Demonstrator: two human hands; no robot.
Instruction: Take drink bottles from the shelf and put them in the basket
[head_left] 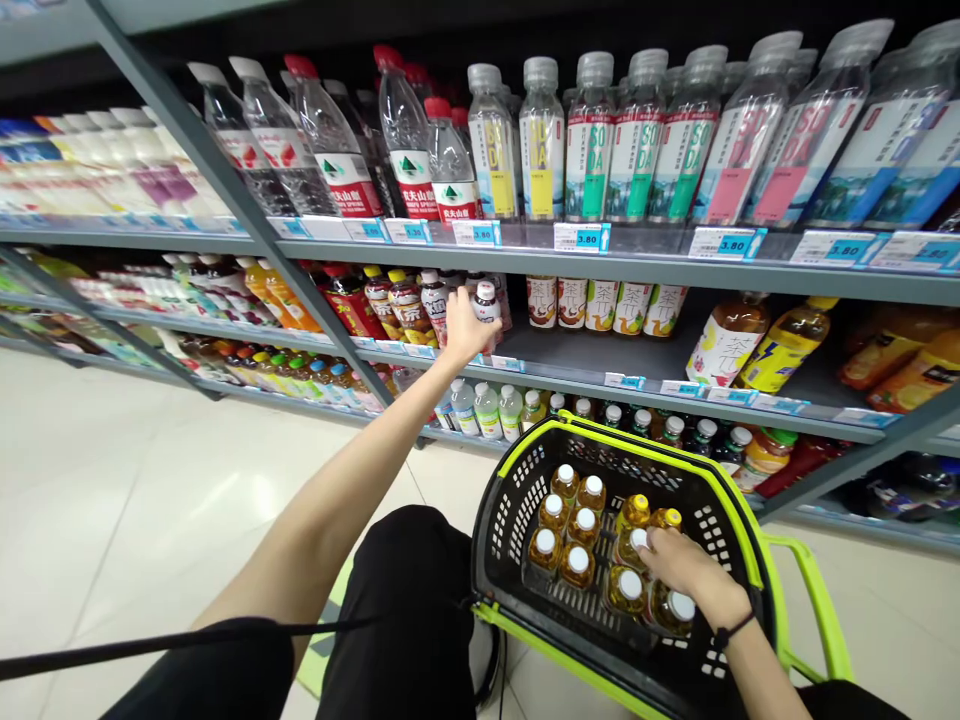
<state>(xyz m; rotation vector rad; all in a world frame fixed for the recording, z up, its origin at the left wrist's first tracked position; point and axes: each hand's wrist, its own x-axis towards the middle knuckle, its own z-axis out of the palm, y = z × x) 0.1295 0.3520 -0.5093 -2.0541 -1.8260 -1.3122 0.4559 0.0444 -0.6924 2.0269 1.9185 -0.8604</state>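
Note:
My left hand (466, 328) reaches to the middle shelf, its fingers closed around a white-capped drink bottle (487, 308) with a pale label. This bottle stands upright at the end of a row of drink bottles. Down in the black shopping basket (504, 505) with lime-green trim, my right hand (684, 562) has its fingers on a tea bottle (637, 541) with a white cap and amber contents. Around it stand several more amber bottles (576, 565), mostly white-capped, and two with yellow caps (635, 508). The lower parts of these bottles are hidden.
Above are water bottles (341, 150) and soda water bottles (592, 150) over price tags (581, 238). Boxed-label tea bottles (600, 303) stand right of my left hand. The basket's green handle (814, 610) sticks out to the right. Lower-shelf bottles (487, 408) sit behind the basket.

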